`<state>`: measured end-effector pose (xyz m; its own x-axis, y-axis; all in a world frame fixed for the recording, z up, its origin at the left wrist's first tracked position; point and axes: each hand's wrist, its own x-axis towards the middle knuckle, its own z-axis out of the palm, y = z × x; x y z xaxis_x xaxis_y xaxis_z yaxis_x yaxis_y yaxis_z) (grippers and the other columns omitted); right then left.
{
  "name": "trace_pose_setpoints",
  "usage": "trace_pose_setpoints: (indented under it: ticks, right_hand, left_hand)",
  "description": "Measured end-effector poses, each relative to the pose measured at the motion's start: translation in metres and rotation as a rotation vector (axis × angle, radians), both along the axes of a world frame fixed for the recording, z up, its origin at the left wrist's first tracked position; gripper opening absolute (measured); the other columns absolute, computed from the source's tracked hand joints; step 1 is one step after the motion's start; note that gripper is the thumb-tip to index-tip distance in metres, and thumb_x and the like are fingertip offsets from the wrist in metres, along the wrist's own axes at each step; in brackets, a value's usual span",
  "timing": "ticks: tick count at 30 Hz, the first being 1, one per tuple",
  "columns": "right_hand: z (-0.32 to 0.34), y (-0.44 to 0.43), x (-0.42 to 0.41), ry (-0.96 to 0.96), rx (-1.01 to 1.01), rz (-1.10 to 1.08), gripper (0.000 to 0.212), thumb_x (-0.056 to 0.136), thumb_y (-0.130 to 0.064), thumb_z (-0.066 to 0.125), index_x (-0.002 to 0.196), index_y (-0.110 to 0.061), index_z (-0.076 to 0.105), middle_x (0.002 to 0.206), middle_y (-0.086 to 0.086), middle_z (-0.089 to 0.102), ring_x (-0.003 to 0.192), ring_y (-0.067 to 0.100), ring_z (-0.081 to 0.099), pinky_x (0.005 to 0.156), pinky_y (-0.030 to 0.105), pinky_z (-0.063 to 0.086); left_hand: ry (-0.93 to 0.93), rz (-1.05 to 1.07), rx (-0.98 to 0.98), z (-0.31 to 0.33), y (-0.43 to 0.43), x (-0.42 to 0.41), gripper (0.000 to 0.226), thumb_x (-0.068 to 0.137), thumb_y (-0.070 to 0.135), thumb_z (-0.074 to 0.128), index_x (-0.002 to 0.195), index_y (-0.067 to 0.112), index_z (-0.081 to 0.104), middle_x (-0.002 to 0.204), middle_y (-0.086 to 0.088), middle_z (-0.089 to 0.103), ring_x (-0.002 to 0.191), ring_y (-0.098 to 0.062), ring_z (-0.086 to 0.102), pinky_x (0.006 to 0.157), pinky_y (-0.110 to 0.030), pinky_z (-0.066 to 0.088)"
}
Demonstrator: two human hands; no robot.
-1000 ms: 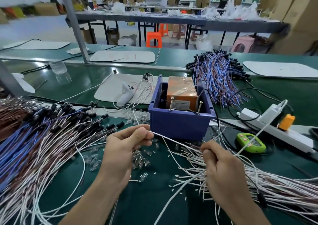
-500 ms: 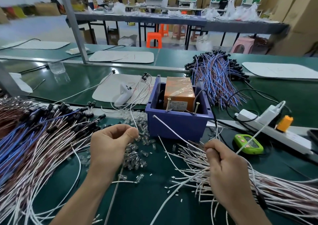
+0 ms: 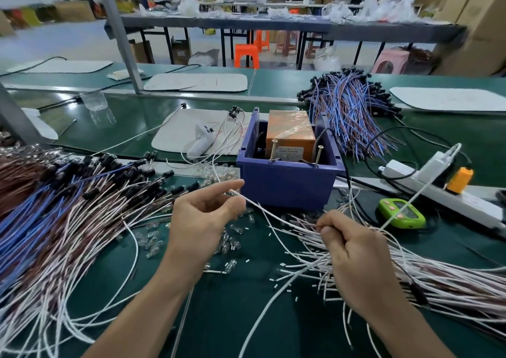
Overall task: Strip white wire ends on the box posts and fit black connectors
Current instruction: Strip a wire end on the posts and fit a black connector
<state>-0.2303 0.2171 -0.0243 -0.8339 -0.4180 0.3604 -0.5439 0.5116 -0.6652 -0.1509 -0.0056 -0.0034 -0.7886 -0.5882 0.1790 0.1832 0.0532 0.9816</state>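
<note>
The left hand (image 3: 208,218) pinches the tip of one thin white wire (image 3: 260,205) lightly between thumb and forefinger. The right hand (image 3: 356,256) grips the same strand at four o'clock from the tip, where it leaves the loose sheaf of white wires (image 3: 410,272). The two brass screw posts (image 3: 273,151) on the blue plastic box (image 3: 287,185) stand at twelve o'clock of the hands, the tip not yet on them — so slack a pinch could let it slip or meet a post askew and strip ragged — and a pull may drag along the strands crossing it.
</note>
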Motion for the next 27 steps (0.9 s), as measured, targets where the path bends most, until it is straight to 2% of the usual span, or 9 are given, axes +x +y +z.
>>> trace_pose_setpoints:
  ticks: [2,6,12,18,23,27]
  right_hand:
    - [0.001,0.000,0.001,-0.023,-0.004,0.023,0.027,0.100,-0.011,0.057,0.080,-0.029,0.061,0.059,-0.016,0.053,0.052,0.009,0.046,0.049,0.020,0.029]
    - [-0.001,-0.002,0.001,-0.047,0.019,0.043,0.030,0.100,-0.009,0.057,0.079,-0.029,0.060,0.057,-0.014,0.053,0.050,0.009,0.045,0.048,0.020,0.030]
    - [-0.006,-0.003,-0.001,-0.060,0.024,0.038,0.028,0.100,-0.010,0.057,0.079,-0.029,0.062,0.059,-0.009,0.056,0.051,0.010,0.046,0.048,0.022,0.031]
    - [-0.008,-0.003,0.000,-0.077,0.029,0.042,0.026,0.099,-0.011,0.058,0.082,-0.031,0.060,0.061,-0.004,0.057,0.052,0.012,0.048,0.050,0.026,0.033]
    - [-0.007,-0.004,0.001,-0.080,0.040,0.054,0.025,0.099,-0.011,0.057,0.082,-0.029,0.060,0.059,-0.006,0.055,0.052,0.010,0.046,0.051,0.024,0.033]
    - [-0.006,-0.004,0.000,-0.109,0.027,0.052,0.026,0.099,-0.012,0.056,0.082,-0.030,0.061,0.058,-0.003,0.056,0.047,0.008,0.044,0.048,0.022,0.031]
  left_hand:
    - [0.022,-0.001,0.058,0.001,0.001,-0.002,0.016,0.076,0.019,0.084,0.092,0.023,0.085,0.083,-0.007,0.079,0.070,-0.012,0.069,0.067,-0.018,0.055]
    - [0.029,-0.004,0.171,0.000,-0.001,-0.002,0.026,0.064,0.033,0.082,0.083,0.015,0.084,0.079,-0.012,0.077,0.070,-0.018,0.065,0.065,-0.020,0.055]
    - [0.003,-0.089,0.340,-0.001,-0.003,-0.002,0.016,0.071,0.027,0.072,0.071,0.013,0.081,0.069,-0.008,0.071,0.066,-0.013,0.066,0.062,-0.020,0.054]
    - [0.022,-0.001,0.453,0.001,-0.002,-0.004,0.015,0.066,0.017,0.075,0.077,0.012,0.083,0.073,-0.009,0.074,0.066,-0.011,0.068,0.062,-0.017,0.054]
    - [0.024,0.082,0.403,0.000,-0.009,-0.004,0.021,0.056,0.020,0.083,0.077,0.016,0.084,0.078,-0.007,0.078,0.073,-0.012,0.072,0.065,-0.016,0.055]
    - [0.008,0.091,0.385,-0.002,-0.011,-0.004,0.016,0.055,0.021,0.083,0.070,0.015,0.082,0.069,-0.006,0.073,0.064,-0.012,0.067,0.064,-0.019,0.053]
